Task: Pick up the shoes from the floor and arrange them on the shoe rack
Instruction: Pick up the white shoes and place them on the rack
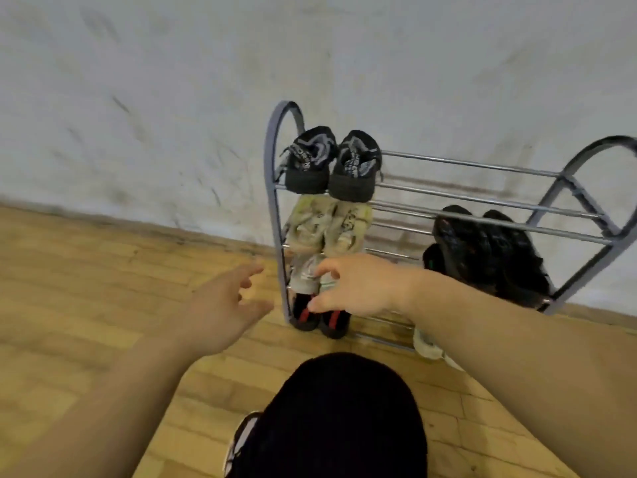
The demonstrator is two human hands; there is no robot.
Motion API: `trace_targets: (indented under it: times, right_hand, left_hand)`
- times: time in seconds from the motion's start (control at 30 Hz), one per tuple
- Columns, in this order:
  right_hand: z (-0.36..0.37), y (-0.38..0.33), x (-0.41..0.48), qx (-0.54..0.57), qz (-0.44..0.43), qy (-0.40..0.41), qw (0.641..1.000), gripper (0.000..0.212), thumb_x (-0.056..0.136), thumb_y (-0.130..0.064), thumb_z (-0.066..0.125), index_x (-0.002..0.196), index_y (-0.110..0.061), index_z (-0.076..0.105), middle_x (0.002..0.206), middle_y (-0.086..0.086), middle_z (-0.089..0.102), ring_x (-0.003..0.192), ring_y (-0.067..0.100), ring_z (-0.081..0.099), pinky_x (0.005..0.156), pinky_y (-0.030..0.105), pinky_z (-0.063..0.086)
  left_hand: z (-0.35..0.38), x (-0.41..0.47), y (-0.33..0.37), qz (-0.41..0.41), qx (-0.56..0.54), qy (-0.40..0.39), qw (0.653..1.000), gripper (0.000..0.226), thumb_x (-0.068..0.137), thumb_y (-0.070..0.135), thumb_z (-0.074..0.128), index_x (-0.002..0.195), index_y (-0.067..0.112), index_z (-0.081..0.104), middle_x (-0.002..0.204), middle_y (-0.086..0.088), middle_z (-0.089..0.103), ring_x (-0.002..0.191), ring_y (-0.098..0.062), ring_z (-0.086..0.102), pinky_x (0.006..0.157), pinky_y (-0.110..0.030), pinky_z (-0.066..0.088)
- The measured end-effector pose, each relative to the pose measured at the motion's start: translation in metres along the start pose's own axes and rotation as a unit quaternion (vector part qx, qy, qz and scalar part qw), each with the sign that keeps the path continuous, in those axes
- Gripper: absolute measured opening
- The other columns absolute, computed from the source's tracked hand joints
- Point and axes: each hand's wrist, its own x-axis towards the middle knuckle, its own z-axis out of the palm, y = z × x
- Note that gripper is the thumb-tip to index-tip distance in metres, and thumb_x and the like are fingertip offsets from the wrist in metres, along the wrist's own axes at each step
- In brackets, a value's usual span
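A grey metal shoe rack point(482, 165) stands against the wall. A black pair point(331, 167) sits on its top shelf at the left, a beige pair point(327, 229) below it, a grey pair point(306, 276) lower still, and a black-and-red pair point(320, 319) at the bottom left. Another black pair point(489, 250) sits on a middle shelf at the right. A pale shoe point(427, 343) lies on the floor at the rack's foot. My right hand point(358, 288) hovers with spread fingers in front of the lower left shoes, holding nothing. My left hand point(224, 305) is open, left of the rack.
The wooden floor point(86, 288) stretches to the left of the rack. A scuffed white wall point(172, 98) runs behind it. My dark-clothed knee point(344, 419) fills the bottom centre, with a dark shoe point(241, 443) beside it.
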Motion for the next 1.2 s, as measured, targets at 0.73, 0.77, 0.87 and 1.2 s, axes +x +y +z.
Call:
trace_targets:
  times: [0.73, 0.77, 0.87, 1.2]
  right_hand:
    - [0.323, -0.219, 0.166, -0.199, -0.117, -0.376, 0.897, 0.093, 0.093, -0.049, 0.069, 0.165, -0.031, 0.013, 0.159, 0.006, 0.044, 0.135, 0.029, 0.051, 0.109, 0.042, 0.048]
    - [0.323, -0.216, 0.167, -0.195, -0.112, -0.378, 0.898, 0.093, 0.093, -0.049, 0.069, 0.165, -0.032, 0.013, 0.159, 0.005, 0.044, 0.136, 0.029, 0.05, 0.11, 0.043, 0.047]
    - [0.32, -0.215, 0.173, -0.181, -0.105, -0.371, 0.905, 0.095, 0.093, -0.051, 0.069, 0.165, -0.031, 0.01, 0.164, 0.007, 0.039, 0.143, 0.031, 0.044, 0.114, 0.044, 0.043]
    - [0.105, -0.21, 0.15, 0.032, -0.083, -0.132, 0.987, 0.079, 0.097, -0.048, 0.066, 0.163, -0.036, 0.025, 0.159, 0.002, 0.045, 0.137, 0.022, 0.052, 0.108, 0.03, 0.044]
  left_hand:
    - [0.247, -0.243, -0.39, -0.524, -0.049, -0.025, 0.85, 0.121, 0.081, 0.055, 0.073, 0.153, 0.05, -0.025, 0.14, -0.011, 0.035, 0.124, -0.038, 0.044, 0.097, -0.049, 0.05]
    - [0.246, -0.241, -0.388, -0.525, -0.054, -0.013, 0.849, 0.113, 0.084, 0.049, 0.069, 0.153, 0.051, -0.021, 0.137, -0.01, 0.035, 0.123, -0.037, 0.043, 0.096, -0.051, 0.051]
    - [0.227, -0.228, -0.384, -0.473, -0.083, 0.018, 0.877, 0.11, 0.083, 0.046, 0.067, 0.156, 0.053, -0.016, 0.121, -0.008, 0.042, 0.104, -0.033, 0.048, 0.09, -0.049, 0.054]
    - [0.011, -0.084, -0.251, -0.064, -0.098, 0.095, 0.989, 0.129, 0.075, 0.048, 0.086, 0.163, 0.041, -0.007, 0.169, 0.008, 0.026, 0.148, -0.018, 0.037, 0.109, -0.042, 0.045]
